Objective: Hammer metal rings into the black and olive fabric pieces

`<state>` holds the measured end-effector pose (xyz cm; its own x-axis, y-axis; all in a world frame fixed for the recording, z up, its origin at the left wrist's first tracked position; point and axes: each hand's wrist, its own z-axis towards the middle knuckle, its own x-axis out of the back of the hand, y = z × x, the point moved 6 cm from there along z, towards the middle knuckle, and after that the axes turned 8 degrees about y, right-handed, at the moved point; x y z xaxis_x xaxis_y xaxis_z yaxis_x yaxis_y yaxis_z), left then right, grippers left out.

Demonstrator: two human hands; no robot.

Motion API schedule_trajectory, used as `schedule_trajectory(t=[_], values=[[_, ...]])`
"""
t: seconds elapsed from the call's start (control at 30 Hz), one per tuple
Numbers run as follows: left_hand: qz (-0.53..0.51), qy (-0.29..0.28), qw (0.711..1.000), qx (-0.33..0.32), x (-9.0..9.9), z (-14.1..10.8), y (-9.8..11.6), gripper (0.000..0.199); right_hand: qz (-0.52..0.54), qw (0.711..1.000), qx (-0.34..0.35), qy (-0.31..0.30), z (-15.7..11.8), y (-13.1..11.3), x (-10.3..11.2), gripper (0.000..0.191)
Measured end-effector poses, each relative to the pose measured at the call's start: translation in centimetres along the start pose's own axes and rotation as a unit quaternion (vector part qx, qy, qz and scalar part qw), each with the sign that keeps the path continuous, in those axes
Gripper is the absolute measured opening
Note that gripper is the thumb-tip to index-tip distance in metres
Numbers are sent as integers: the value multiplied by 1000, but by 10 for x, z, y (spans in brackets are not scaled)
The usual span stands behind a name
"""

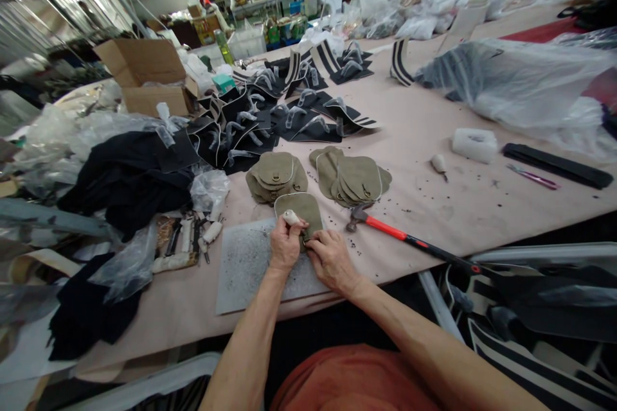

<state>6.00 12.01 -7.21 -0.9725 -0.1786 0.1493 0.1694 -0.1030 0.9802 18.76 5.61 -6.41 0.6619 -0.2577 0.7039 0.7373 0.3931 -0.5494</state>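
Observation:
An olive fabric flap (308,204) with pale edging lies partly over a grey board (241,270) dotted with dark specks. My left hand (285,245) is closed around an awl-like tool with a white-wrapped handle (290,217); its tip is hidden. Fingers of my right hand (332,258) pinch the lower end of the flap, near a small metal ring that shows only in part. Just beyond are two stacks of similar flaps, the left stack (277,173) and the right stack (354,176), with brass-coloured rings on them.
A hammer (405,234) with a red and black handle lies right of the board. Another white-handled tool (438,164), pink-handled tweezers (535,176) and a black strip (556,165) are further right. Several tools (187,237) sit left. Black striped pieces (308,119) and a cardboard box (144,74) stand behind.

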Motion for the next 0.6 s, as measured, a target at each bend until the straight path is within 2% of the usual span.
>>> schedule_trajectory(t=[0.1,0.2,0.3,0.37,0.43,0.5,0.53,0.57,0.6], values=[[50,-17,997,-50,-3,-5,7,20,-29,999,-19,16,-1,21,23,20],[48,-34,996,-65,-5,-8,8,19,-160,982,-94,25,-8,71,63,24],[42,-45,996,-67,-6,-7,7,18,-287,944,-156,-52,-24,126,98,25],[45,-50,995,-73,-6,-6,8,16,-303,932,-162,-114,-36,148,110,19],[50,-51,994,-82,-6,-6,10,14,-256,939,-176,-149,-47,156,116,11],[58,-51,993,-90,-6,-6,12,13,-152,935,-270,-172,-58,156,118,13],[61,-50,992,-94,-6,-7,13,13,-69,918,-345,-185,-66,154,116,16],[65,-50,992,-98,-6,-8,14,12,31,882,-427,-198,-74,147,112,18],[69,-51,991,-103,-6,-8,14,12,135,830,-501,-208,-81,138,108,19]])
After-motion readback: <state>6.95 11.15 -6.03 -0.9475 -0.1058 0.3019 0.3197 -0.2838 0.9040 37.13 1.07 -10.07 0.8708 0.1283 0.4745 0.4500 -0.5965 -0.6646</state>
